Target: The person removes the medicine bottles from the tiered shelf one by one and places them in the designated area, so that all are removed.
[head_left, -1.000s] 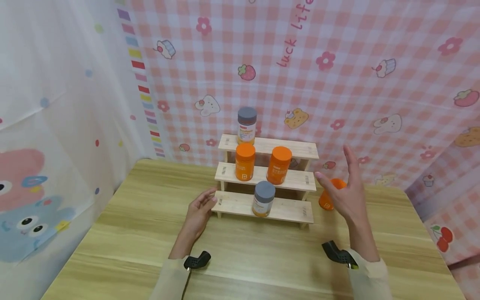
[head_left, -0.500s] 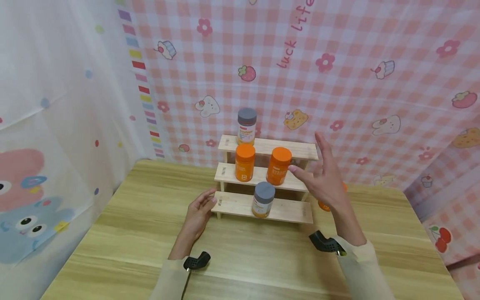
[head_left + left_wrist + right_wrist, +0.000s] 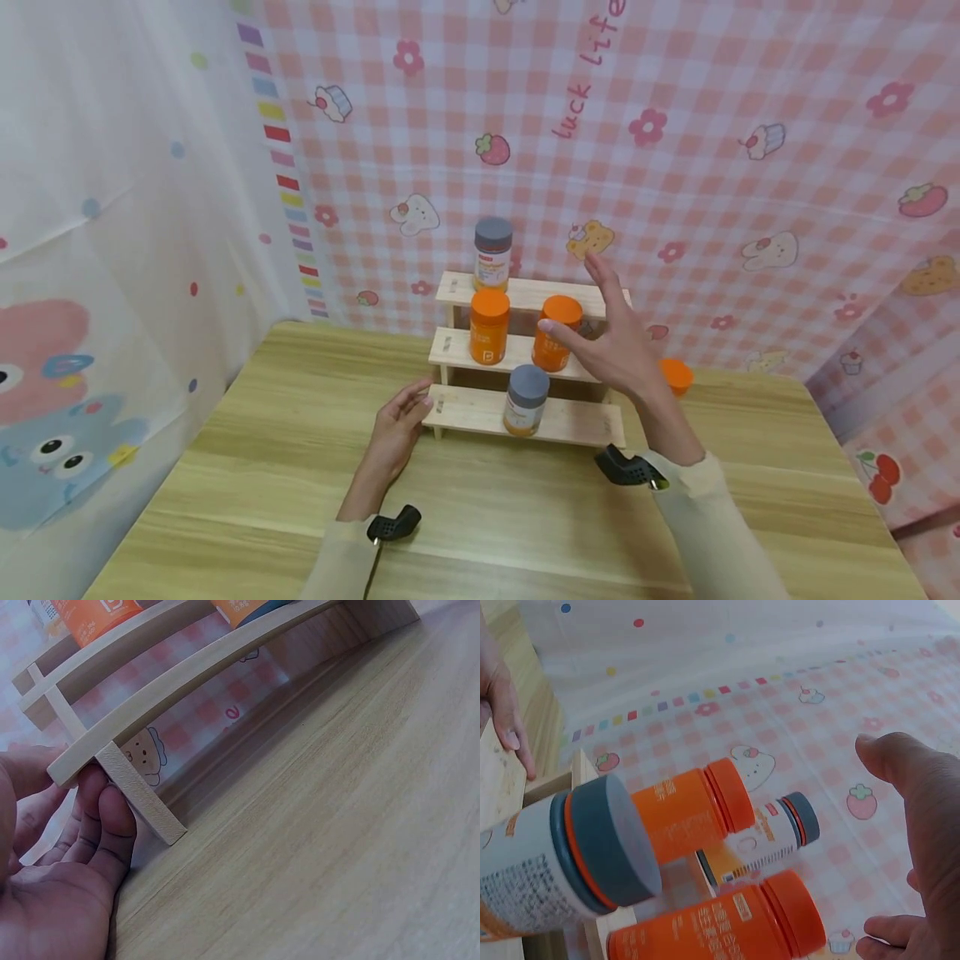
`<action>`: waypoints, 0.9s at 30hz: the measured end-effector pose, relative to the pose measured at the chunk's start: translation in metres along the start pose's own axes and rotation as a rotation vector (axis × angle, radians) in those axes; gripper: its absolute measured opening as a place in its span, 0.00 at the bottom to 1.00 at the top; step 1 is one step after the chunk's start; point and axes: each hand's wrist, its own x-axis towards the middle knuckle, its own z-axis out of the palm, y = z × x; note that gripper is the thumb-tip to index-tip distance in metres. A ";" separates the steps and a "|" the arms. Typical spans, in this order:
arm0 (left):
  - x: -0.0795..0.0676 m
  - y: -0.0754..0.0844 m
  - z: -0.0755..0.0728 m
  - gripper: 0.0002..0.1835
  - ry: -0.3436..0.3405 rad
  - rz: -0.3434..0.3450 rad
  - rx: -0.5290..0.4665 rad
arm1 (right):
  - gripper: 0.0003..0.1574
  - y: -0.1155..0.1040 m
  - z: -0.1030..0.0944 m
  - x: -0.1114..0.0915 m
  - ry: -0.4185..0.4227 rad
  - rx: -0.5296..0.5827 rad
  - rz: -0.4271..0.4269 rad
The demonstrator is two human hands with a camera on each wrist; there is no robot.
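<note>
A three-step wooden rack (image 3: 465,406) stands on the table. My left hand (image 3: 396,423) grips the left end of its lowest step; in the left wrist view the thumb lies over the board and curled fingers (image 3: 116,825) are under it, beside the leg. My right hand (image 3: 621,354), holding nothing, is raised with thumb and fingers spread, overlapping the right orange bottle (image 3: 551,357) on the middle step. Left of that stands another orange bottle (image 3: 488,337). One grey-capped bottle (image 3: 492,258) is on the top step, another grey-capped bottle (image 3: 526,404) on the lowest.
Partly hidden behind my right forearm, a further orange bottle (image 3: 677,377) stands on the table right of the rack. A pink checked cloth (image 3: 450,108) hangs close behind the rack, and a white cloth (image 3: 150,208) hangs at the left. The wood-grain table (image 3: 247,450) extends around the rack.
My right hand has moved left from beside the orange bottle on the table to the right orange bottle on the middle step. The left hand and the bottles have stayed in place.
</note>
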 end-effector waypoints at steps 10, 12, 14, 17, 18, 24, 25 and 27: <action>-0.002 0.001 0.001 0.25 -0.001 -0.002 0.002 | 0.61 -0.011 0.009 0.016 -0.035 0.079 -0.003; -0.002 0.000 0.001 0.25 0.000 -0.003 0.002 | 0.61 -0.014 0.010 0.019 -0.031 0.095 -0.015; -0.001 -0.001 0.001 0.25 0.000 -0.001 0.004 | 0.60 -0.017 0.011 0.022 -0.030 0.107 -0.026; 0.000 -0.002 -0.001 0.24 0.003 0.000 0.009 | 0.60 -0.020 0.012 0.028 -0.042 0.124 -0.028; 0.000 -0.002 -0.001 0.24 0.004 0.003 0.009 | 0.60 -0.021 0.012 0.030 -0.048 0.129 -0.023; 0.001 -0.003 -0.002 0.24 -0.009 0.013 0.021 | 0.59 -0.026 0.014 0.040 -0.069 0.184 0.032; 0.001 -0.003 -0.002 0.24 -0.013 0.014 0.026 | 0.58 -0.027 0.015 0.041 -0.071 0.196 0.042; 0.001 -0.002 -0.001 0.24 -0.014 0.014 0.025 | 0.58 -0.029 0.016 0.044 -0.080 0.221 0.057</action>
